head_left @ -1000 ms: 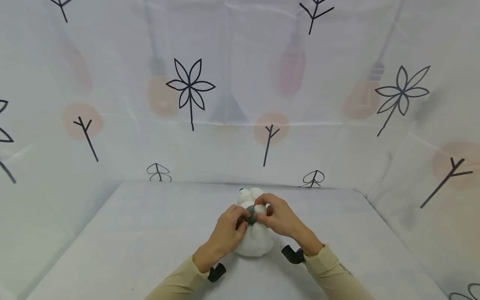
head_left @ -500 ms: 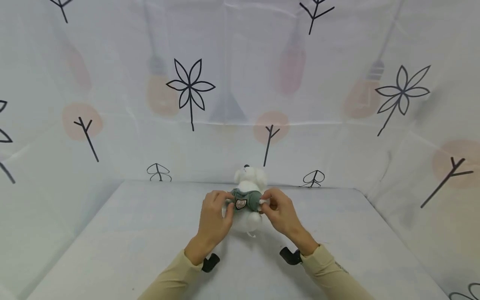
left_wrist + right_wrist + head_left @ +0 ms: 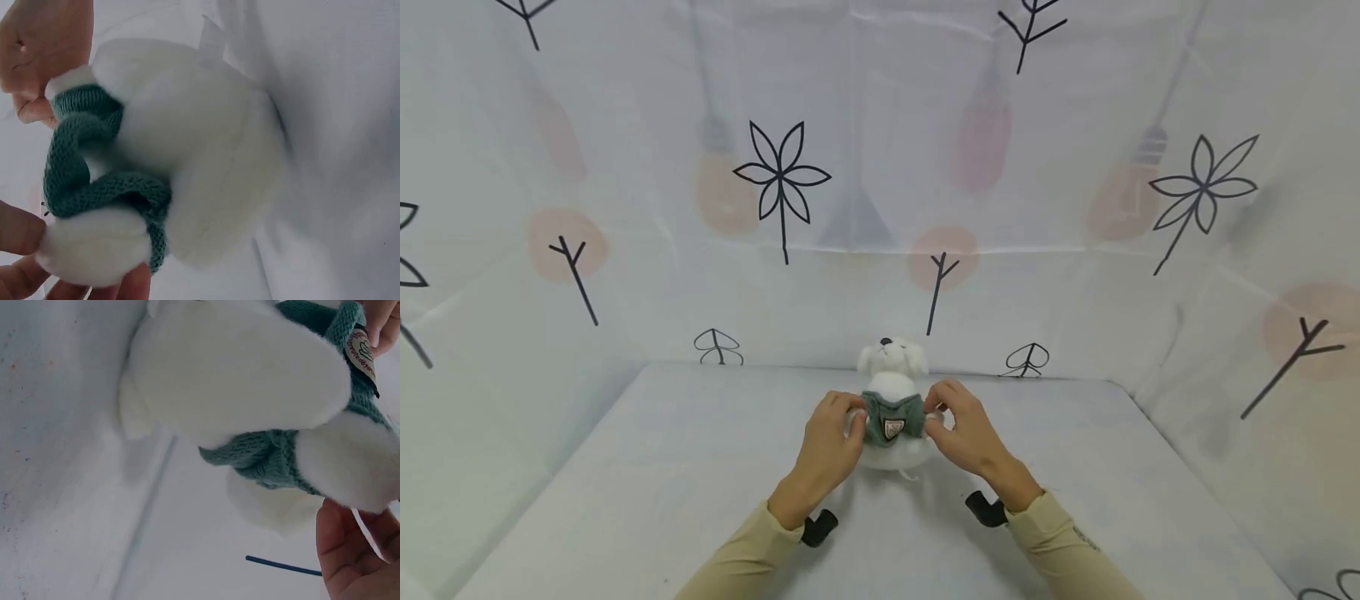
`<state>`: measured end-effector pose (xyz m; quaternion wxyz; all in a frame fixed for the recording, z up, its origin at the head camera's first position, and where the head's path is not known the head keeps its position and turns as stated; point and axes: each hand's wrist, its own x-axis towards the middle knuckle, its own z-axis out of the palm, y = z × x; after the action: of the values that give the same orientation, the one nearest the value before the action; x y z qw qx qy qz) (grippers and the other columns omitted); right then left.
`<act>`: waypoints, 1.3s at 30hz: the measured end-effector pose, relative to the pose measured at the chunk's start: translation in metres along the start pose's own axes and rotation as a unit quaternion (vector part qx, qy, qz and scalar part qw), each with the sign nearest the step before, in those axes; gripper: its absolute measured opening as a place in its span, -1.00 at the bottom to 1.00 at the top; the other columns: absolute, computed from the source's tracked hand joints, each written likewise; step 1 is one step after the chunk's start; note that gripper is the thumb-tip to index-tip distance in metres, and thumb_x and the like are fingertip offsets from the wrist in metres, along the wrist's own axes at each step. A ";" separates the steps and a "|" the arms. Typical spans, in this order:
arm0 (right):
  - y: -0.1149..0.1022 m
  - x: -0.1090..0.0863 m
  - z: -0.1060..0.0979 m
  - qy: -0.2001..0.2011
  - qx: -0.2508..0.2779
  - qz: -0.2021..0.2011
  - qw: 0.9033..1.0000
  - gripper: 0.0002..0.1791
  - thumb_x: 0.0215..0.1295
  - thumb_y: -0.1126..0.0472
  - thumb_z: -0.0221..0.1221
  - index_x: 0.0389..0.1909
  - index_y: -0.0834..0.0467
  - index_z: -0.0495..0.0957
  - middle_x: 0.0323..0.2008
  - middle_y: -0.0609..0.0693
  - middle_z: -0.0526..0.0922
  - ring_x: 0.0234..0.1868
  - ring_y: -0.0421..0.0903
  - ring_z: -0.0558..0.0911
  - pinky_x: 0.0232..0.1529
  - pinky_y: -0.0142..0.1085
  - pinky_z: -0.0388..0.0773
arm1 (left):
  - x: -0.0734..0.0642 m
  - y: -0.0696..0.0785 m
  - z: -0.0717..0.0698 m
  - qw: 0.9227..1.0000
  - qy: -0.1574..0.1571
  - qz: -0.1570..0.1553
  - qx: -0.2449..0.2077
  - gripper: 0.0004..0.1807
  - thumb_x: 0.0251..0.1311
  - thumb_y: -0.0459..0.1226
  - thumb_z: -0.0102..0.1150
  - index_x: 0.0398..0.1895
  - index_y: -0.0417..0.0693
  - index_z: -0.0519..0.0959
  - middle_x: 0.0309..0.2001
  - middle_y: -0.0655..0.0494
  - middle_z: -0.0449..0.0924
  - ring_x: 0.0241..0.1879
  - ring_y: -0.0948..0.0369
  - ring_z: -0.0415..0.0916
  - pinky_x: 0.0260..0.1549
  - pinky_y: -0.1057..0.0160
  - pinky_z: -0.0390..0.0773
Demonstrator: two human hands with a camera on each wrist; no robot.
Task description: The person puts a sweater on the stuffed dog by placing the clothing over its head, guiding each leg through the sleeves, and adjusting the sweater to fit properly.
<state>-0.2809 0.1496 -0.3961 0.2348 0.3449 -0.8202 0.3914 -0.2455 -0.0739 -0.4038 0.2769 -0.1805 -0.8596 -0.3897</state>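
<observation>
A white plush dog [image 3: 891, 358] with a black nose sits upright on the table, wearing a green knitted sweater [image 3: 880, 407] with a small badge [image 3: 894, 429] low on it. My left hand [image 3: 823, 437] grips one white paw [image 3: 94, 247] of the dog, thumb on one side and fingers on the other. On the opposite side my right hand [image 3: 964, 427] holds the other paw [image 3: 356, 462], which sticks out of the sweater's armhole. The right wrist view shows a thin white strip [image 3: 370, 536] by the right fingers. Part of each paw is hidden by the hands.
The table [image 3: 685, 500] is covered in white and meets a patterned white cloth wall [image 3: 850, 308] close behind the dog. A black wrist-worn piece [image 3: 820, 527] sits under the left wrist, another black piece [image 3: 985, 508] under the right.
My hands have spread apart from close together at the dog's front to its two sides. The dog has turned and straightened, so its sweater and badge show. Lately it shifted slightly left.
</observation>
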 end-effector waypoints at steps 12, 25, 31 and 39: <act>-0.002 0.004 -0.005 -0.051 -0.006 -0.035 0.998 -0.88 0.25 0.38 0.18 -0.25 0.12 0.59 -0.32 -0.09 0.49 -0.38 -0.28 0.43 -0.38 -0.33 0.50 | 0.002 0.000 0.001 0.999 -0.013 0.006 -0.035 -0.73 0.13 -0.46 0.11 -0.11 -0.15 0.65 -0.34 0.06 0.43 -0.51 0.32 0.32 -0.53 0.36 0.43; -0.007 0.006 -0.019 -0.167 -0.010 -0.018 0.986 -0.86 0.25 0.29 0.24 -0.32 -0.06 0.57 -0.18 -0.16 0.42 -0.17 -0.17 0.44 -0.19 -0.26 0.47 | 0.003 -0.003 -0.005 0.996 -0.076 0.019 -0.039 -0.77 0.03 -0.41 0.20 -0.25 0.03 0.63 -0.09 0.04 0.50 -0.11 0.09 0.46 -0.19 0.14 0.50; -0.009 0.004 -0.012 -0.140 -0.018 -0.046 0.989 -0.86 0.31 0.37 0.14 -0.28 0.05 0.45 -0.24 -0.14 0.44 -0.22 -0.24 0.46 -0.22 -0.34 0.53 | 0.003 -0.004 -0.004 0.994 -0.089 0.032 -0.056 -0.82 0.06 -0.44 0.20 -0.37 0.02 0.49 -0.06 0.09 0.60 0.09 0.12 0.49 0.01 0.07 0.49; -0.013 0.002 -0.006 -0.063 -0.097 -0.030 0.993 -0.88 0.34 0.38 0.11 -0.21 0.11 0.43 -0.39 -0.15 0.50 -0.48 -0.29 0.42 -0.46 -0.39 0.43 | 0.002 -0.003 -0.001 0.995 -0.061 0.041 -0.062 -0.84 0.25 -0.50 0.03 -0.26 -0.06 0.43 -0.21 0.07 0.64 -0.16 0.16 0.60 -0.17 0.11 0.56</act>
<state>-0.2720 0.1476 -0.3854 0.2270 0.3686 -0.8568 0.2802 -0.2481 -0.0760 -0.4040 0.2282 -0.2556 -0.8409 -0.4190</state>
